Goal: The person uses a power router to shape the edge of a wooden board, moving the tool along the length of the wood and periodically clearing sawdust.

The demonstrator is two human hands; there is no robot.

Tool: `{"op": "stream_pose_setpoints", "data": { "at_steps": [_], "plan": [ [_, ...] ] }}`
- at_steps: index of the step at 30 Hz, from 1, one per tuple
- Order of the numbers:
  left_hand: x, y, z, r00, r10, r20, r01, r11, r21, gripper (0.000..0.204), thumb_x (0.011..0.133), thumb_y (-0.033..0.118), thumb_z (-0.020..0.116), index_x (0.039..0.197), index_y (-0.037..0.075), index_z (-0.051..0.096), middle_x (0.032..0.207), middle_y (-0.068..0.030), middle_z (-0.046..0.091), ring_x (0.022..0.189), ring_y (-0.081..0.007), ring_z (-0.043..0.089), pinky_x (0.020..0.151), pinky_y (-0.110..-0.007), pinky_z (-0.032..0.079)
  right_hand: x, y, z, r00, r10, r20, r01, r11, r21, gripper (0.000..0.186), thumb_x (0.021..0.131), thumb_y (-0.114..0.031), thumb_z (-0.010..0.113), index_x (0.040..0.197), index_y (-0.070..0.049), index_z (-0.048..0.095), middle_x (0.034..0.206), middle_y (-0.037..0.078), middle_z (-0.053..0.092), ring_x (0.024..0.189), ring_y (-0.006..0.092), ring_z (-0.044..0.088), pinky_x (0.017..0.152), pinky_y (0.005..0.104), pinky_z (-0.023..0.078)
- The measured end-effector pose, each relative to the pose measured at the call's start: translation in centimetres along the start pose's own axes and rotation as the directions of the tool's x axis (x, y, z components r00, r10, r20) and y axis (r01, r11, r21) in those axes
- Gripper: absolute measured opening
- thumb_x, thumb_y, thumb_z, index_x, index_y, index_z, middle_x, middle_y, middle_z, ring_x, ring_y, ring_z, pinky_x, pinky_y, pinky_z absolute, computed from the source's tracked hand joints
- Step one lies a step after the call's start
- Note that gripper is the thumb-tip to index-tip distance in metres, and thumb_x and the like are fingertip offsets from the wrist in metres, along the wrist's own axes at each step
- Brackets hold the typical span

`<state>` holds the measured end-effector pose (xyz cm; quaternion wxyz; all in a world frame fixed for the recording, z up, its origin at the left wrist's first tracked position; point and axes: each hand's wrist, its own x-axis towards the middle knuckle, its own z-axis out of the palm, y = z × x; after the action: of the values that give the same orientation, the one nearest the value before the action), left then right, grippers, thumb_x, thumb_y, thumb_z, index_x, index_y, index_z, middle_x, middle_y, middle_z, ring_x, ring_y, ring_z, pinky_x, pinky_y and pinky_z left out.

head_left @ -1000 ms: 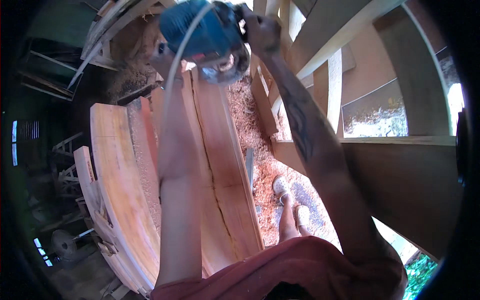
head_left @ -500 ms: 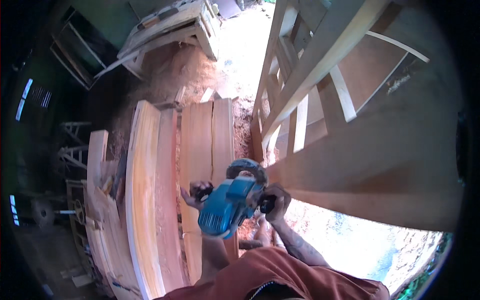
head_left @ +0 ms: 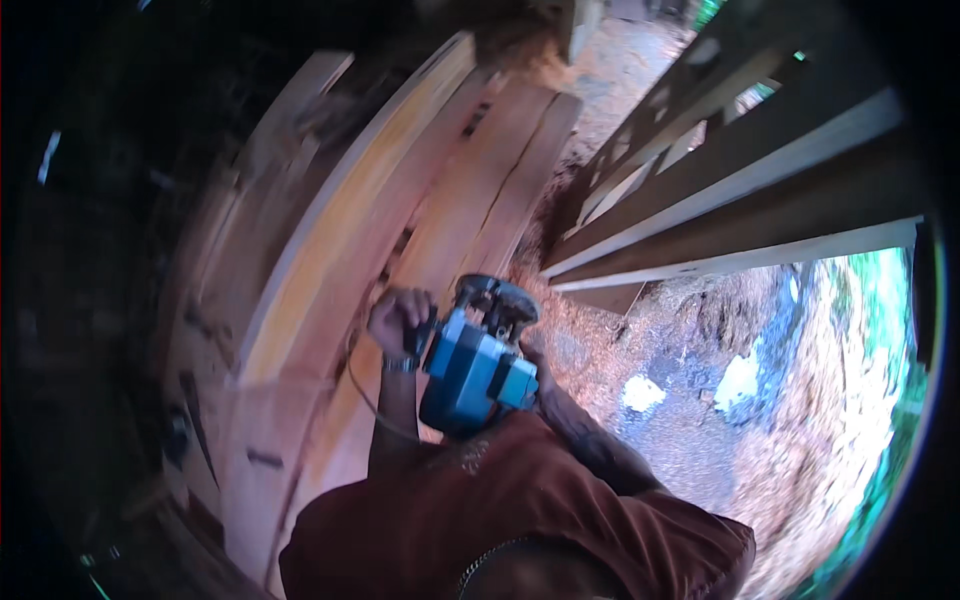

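I hold a blue and black electric planer [head_left: 475, 360] close to my chest with both hands. My left hand [head_left: 398, 318] grips its black front handle. My right hand [head_left: 537, 368] is mostly hidden behind the tool's blue body, closed on its rear handle. A thin power cord [head_left: 362, 385] hangs down from the tool past my left forearm. The tool sits over the near end of a long reddish plank [head_left: 470, 215]. A paler, wider plank [head_left: 350, 230] lies beside it on the left.
A wooden frame of pale beams [head_left: 740, 200] rises on the right. Sawdust and shavings [head_left: 600, 340] cover the ground below it. More stacked boards [head_left: 215, 300] lie in the dark on the left. My brown shirt [head_left: 510, 520] fills the lower middle.
The planer has come back from the far end of the plank to near my chest. The view has swung and tilted, so the planks now run up to the right.
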<state>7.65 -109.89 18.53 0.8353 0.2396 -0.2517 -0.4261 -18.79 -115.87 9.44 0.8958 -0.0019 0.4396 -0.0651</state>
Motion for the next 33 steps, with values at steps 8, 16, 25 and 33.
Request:
{"op": "stream_pose_setpoints", "data": {
  "at_steps": [8,16,25,33],
  "plan": [
    [-8.0,-0.8,-6.2,0.875,0.105,-0.472,0.02,0.968,0.251,0.022,0.093,0.018,0.061,0.101,-0.002,0.065,0.096,-0.0156,0.068,0.095,-0.0274,0.067,0.088,-0.038,0.053,1.8,-0.3,0.1,0.997,0.065,0.047,-0.056,0.982,-0.182,0.044,0.099,-0.037,0.041,0.113,-0.003,0.066,0.094,0.015,0.073,0.075,0.0295,0.072,0.071,0.0442,0.063],
    [-17.4,-2.1,-18.0,0.735,0.006,-0.678,0.066,0.995,0.08,0.02,0.096,0.013,0.064,0.111,0.001,0.065,0.108,-0.0115,0.07,0.091,-0.0216,0.069,0.081,-0.034,0.057,6.8,3.6,0.5,0.999,-0.031,0.025,0.038,0.928,-0.37,0.043,0.095,-0.04,0.041,0.098,-0.007,0.067,0.084,0.012,0.068,0.069,0.0283,0.065,0.059,0.0424,0.054],
    [-37.6,6.8,-25.5,0.628,-0.086,-0.774,0.158,0.987,0.018,0.032,0.106,0.023,0.055,0.13,0.0,0.057,0.111,-0.0163,0.07,0.098,-0.0267,0.071,0.086,-0.035,0.058,11.5,9.2,5.0,0.993,-0.073,-0.089,0.034,0.924,-0.38,0.04,0.093,-0.039,0.038,0.107,-0.011,0.063,0.101,0.011,0.067,0.09,0.0278,0.067,0.07,0.0431,0.057],
    [-51.5,8.3,-24.5,0.212,-0.321,-0.923,0.764,0.643,-0.048,0.03,0.103,0.017,0.051,0.117,-0.005,0.064,0.091,-0.0197,0.074,0.078,-0.0283,0.074,0.071,-0.039,0.062,21.1,9.8,4.6,0.984,-0.172,0.039,0.173,0.9,-0.401,0.051,0.095,-0.045,0.043,0.115,-0.005,0.066,0.099,0.014,0.072,0.086,0.0287,0.066,0.079,0.0411,0.053]
  ]
}}
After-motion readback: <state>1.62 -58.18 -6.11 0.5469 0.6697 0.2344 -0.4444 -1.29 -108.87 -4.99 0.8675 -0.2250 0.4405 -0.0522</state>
